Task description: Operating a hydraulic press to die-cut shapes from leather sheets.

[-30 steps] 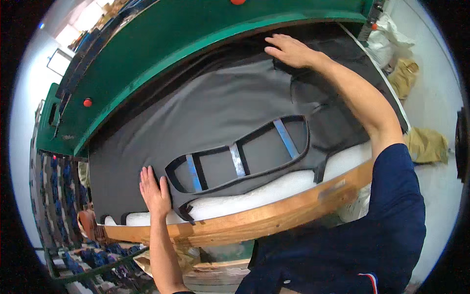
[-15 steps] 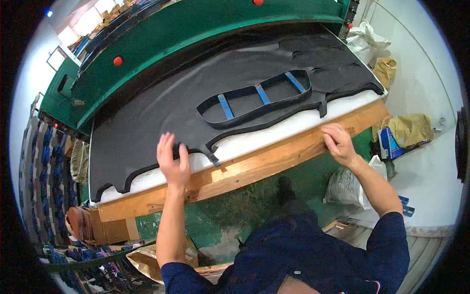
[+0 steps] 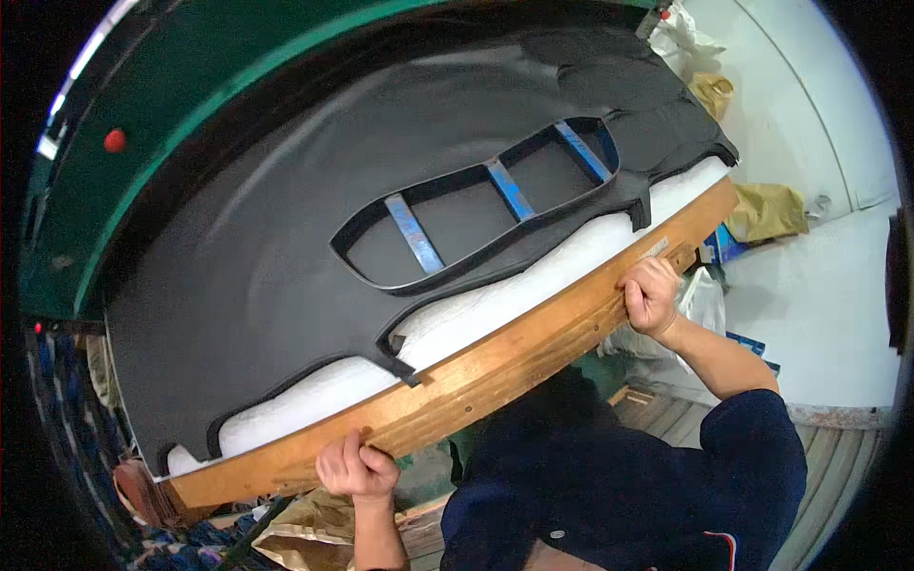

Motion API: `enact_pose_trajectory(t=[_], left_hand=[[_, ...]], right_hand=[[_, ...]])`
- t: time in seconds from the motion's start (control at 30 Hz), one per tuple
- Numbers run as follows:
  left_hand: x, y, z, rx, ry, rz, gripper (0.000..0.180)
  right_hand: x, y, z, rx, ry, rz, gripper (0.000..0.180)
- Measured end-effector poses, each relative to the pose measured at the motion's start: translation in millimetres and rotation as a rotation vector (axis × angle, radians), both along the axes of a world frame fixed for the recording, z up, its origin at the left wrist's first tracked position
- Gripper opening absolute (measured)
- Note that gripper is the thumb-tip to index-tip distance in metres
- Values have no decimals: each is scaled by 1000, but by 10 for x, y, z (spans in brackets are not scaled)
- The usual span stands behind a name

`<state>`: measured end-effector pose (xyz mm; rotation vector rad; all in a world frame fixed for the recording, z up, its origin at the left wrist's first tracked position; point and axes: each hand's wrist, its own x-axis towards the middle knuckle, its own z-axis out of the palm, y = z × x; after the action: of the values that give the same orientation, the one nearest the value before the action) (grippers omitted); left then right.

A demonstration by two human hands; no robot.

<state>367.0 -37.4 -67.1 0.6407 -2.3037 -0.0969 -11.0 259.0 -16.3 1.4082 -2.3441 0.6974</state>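
Observation:
My left hand [image 3: 358, 466] is closed on the front edge of a long wooden board [image 3: 466, 393], near its left part. Farther right, my right hand [image 3: 650, 293] is curled over the same edge, fingers on top. Behind the board lies a white slab [image 3: 495, 311], mostly covered by black sheet material [image 3: 257, 285] in a thick layer. The sheet's front edge is cut into curved notches, and a narrow strip of it reaches the board. On the sheet rests a boat-shaped cutting die [image 3: 381, 284] with three blue crossbars, touched by neither hand.
A green machine beam [image 3: 181, 105] with a red button [image 3: 115, 141] spans the back. Sacks, including a tan one [image 3: 766, 211] and a clear plastic bag [image 3: 703, 305], stand by the white wall at right. A gold-coloured bag [image 3: 309, 533] lies below the board at left.
My left hand has come down from over the black sheet to the board's front edge and closed there. My right hand stays at the edge. The view has shifted, and the board and sheet appear larger.

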Motion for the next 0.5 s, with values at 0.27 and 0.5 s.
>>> enact_pose_trajectory(t=[0.27, 0.5], left_hand=[[-32, 46, -80, 13, -44, 46, 26], [-17, 59, -117, -66, 9, 85, 25]], right_hand=[[-45, 51, -43, -5, 18, 11, 11], [-57, 65, -154, -140, 79, 10, 9]])
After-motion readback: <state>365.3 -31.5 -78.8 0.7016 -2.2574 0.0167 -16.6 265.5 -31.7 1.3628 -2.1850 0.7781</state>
